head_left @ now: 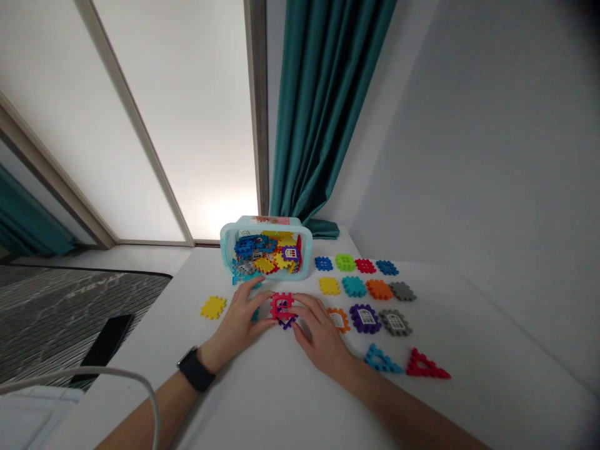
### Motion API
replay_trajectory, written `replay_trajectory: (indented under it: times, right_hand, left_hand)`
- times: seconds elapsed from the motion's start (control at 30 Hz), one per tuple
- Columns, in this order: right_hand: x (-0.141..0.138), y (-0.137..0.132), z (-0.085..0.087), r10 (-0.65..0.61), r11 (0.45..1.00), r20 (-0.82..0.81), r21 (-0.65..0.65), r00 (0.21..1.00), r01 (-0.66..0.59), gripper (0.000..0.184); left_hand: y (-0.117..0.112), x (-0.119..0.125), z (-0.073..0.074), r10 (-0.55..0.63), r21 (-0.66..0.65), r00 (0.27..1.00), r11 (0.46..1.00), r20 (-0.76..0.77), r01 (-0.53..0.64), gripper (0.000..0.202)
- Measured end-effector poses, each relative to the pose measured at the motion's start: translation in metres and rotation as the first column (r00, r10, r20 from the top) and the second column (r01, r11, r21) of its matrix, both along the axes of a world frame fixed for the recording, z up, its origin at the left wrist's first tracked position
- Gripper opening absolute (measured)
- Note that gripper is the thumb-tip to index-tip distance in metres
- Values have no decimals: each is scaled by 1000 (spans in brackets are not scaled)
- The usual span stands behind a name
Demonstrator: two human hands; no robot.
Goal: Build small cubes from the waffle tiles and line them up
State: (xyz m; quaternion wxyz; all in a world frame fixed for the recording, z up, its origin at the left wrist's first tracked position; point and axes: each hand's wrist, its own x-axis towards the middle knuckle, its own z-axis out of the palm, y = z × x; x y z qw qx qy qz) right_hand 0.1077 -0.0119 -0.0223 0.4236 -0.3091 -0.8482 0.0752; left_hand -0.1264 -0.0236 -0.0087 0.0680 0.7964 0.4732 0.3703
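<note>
Both my hands meet on a small pink interlocking tile (282, 304) standing upright on a purple tile (286, 322) on the white table (262, 400). My left hand (242, 317), with a black watch on its wrist, pinches the pink tile from the left. From the right, my right hand (317, 331) closes its fingers on the same pair of tiles. A light blue bin (265, 247) lies tipped on its side just behind them, full of several coloured tiles.
Rows of loose tiles lie to the right: a yellow one (329, 285), an orange one (379, 289), a purple window tile (364, 318), blue (382, 360) and red (425, 365) triangles. A yellow tile (212, 307) lies left. A black phone (107, 345) rests at the table's left edge. Teal curtain behind.
</note>
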Motion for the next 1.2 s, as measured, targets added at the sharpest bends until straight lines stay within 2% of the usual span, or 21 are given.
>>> replay_trajectory:
  times: [0.37,0.53,0.77,0.87,1.03,1.2]
  right_hand:
    - [-1,-2,1,3,1000,-77,-7,997,-3,26]
    - [1,-2,2,5,1000,-64,-24,998,-7,23]
    - [3,-2,2,57,993,-138,-94,989,-70,16]
    - [1,0,3,42,986,-159,-151,986,-66,14]
    - [0,2,1,-13,971,-171,-238,985,-28,19]
    - [-1,-1,-3,-65,967,-172,-255,983,19,25]
  left_hand:
    - [-4,4,1,-49,-38,998,998,38,50,45]
    - [-7,7,4,-64,-87,995,994,81,71,43]
    - [-12,17,6,-128,-177,984,973,125,149,21]
    - [-11,18,7,-151,-213,978,960,145,180,21]
    - [-11,20,12,-143,-273,955,938,260,215,23]
    - [-12,20,14,-137,-295,944,928,299,228,22]
